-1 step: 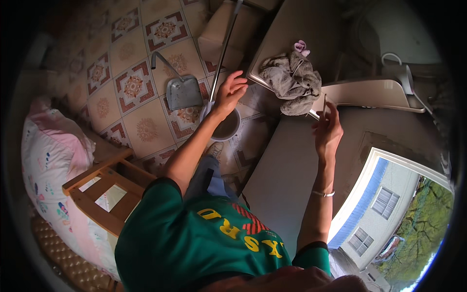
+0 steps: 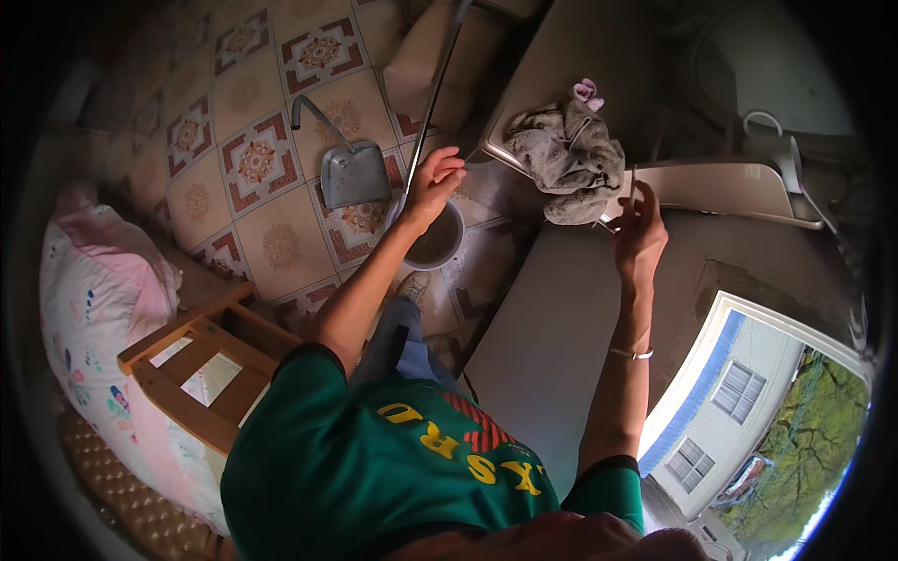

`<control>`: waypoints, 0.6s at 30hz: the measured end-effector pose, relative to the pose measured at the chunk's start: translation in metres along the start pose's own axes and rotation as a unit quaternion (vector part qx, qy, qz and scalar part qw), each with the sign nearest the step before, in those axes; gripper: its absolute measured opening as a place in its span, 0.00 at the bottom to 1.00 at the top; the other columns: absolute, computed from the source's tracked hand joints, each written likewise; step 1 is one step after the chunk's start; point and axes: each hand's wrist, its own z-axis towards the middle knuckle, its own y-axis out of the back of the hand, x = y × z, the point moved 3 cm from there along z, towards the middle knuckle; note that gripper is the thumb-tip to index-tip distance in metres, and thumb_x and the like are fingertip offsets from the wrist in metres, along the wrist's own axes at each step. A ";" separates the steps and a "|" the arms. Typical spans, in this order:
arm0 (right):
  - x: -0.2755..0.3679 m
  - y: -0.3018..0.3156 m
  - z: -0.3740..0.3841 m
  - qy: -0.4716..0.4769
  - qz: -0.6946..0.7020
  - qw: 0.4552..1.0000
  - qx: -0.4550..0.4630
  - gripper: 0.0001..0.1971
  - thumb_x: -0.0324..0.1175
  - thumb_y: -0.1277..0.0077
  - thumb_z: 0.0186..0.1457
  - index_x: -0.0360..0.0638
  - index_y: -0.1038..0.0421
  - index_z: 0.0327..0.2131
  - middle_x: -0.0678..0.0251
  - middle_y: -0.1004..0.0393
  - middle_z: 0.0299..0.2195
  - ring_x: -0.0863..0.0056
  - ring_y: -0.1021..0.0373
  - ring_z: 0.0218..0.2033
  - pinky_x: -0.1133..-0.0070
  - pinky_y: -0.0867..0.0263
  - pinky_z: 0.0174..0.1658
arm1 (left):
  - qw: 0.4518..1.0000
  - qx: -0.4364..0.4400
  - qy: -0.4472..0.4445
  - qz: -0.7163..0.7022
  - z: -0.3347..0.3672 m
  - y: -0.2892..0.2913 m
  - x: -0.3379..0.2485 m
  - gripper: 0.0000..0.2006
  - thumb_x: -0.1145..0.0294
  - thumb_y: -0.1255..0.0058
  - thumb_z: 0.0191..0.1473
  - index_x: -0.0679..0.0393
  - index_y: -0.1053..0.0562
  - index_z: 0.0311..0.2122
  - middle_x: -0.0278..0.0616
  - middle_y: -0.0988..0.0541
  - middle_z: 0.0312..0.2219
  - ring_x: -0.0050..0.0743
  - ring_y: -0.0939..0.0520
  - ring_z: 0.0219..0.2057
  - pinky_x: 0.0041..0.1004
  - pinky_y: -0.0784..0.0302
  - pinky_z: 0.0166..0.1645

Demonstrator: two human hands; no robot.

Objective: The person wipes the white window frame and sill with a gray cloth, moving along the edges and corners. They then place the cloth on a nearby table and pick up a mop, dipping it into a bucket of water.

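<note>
My left hand [image 2: 430, 192] is raised in front of the corner of a metal-edged tabletop [image 2: 552, 75], fingers stretched toward it and apparently holding nothing. Beside that hand runs a long metal pole [image 2: 434, 98], its lower part hidden behind the hand. A crumpled grey-brown cloth [image 2: 569, 154] drapes over the tabletop's near edge, with a small pink item [image 2: 586, 93] behind it. My right hand [image 2: 642, 234] is close to the cloth's right side, fingers closed round a thin upright strip [image 2: 633, 187] whose kind I cannot make out.
Below my left hand a white-rimmed bucket [image 2: 454, 251] stands on patterned tiles. A grey dustpan [image 2: 356, 176] lies left of it. Further left are a wooden chair frame [image 2: 192, 369] and a floral bedcover [image 2: 103, 309]. A white mug-like container [image 2: 784, 154] and a window [image 2: 748, 402] are at right.
My left hand's fingers have drawn closer together. My right hand has shifted slightly right, and the cloth and tabletop appear a little further right in the view.
</note>
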 end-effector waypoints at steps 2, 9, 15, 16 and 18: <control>-0.054 0.000 0.051 0.139 -0.146 0.978 -0.049 0.19 0.32 0.51 0.59 0.42 0.34 0.54 0.54 0.24 0.40 0.68 0.25 0.30 0.74 0.29 0.33 | 0.994 -0.029 0.096 0.043 -0.006 0.036 0.049 0.18 0.74 0.49 0.56 0.59 0.32 0.52 0.40 0.23 0.41 0.28 0.22 0.42 0.26 0.27 0.47; 0.016 -0.045 -0.053 0.263 -0.098 0.959 -0.042 0.15 0.18 0.58 0.57 0.35 0.30 0.48 0.52 0.30 0.45 0.58 0.31 0.46 0.69 0.32 0.47 | 0.892 -0.178 0.252 0.330 -0.006 0.146 0.212 0.24 0.68 0.43 0.49 0.56 0.33 0.53 0.45 0.22 0.43 0.39 0.22 0.46 0.34 0.27 0.50; -0.068 -0.083 -0.231 -0.115 -0.010 0.968 0.224 0.11 0.16 0.60 0.55 0.37 0.28 0.38 0.65 0.26 0.32 0.78 0.30 0.29 0.82 0.33 0.30 | 0.831 -0.176 0.294 0.438 0.061 0.175 0.258 0.46 0.62 0.40 0.47 0.52 0.54 0.67 0.50 0.31 0.55 0.48 0.30 0.56 0.35 0.35 0.60; -0.074 -0.081 -0.256 -0.145 0.005 0.962 0.233 0.10 0.17 0.59 0.56 0.37 0.28 0.38 0.65 0.26 0.32 0.77 0.29 0.29 0.82 0.32 0.30 | 0.866 -0.170 0.298 0.363 0.066 0.175 0.261 0.47 0.62 0.40 0.48 0.52 0.56 0.67 0.51 0.31 0.56 0.49 0.30 0.56 0.35 0.36 0.60; -0.077 -0.084 -0.274 -0.206 0.037 0.948 0.240 0.09 0.19 0.57 0.58 0.36 0.27 0.39 0.64 0.25 0.31 0.77 0.27 0.30 0.81 0.30 0.31 | 0.903 -0.142 0.280 0.293 0.074 0.164 0.259 0.45 0.62 0.40 0.47 0.54 0.54 0.65 0.51 0.29 0.53 0.51 0.28 0.54 0.36 0.34 0.59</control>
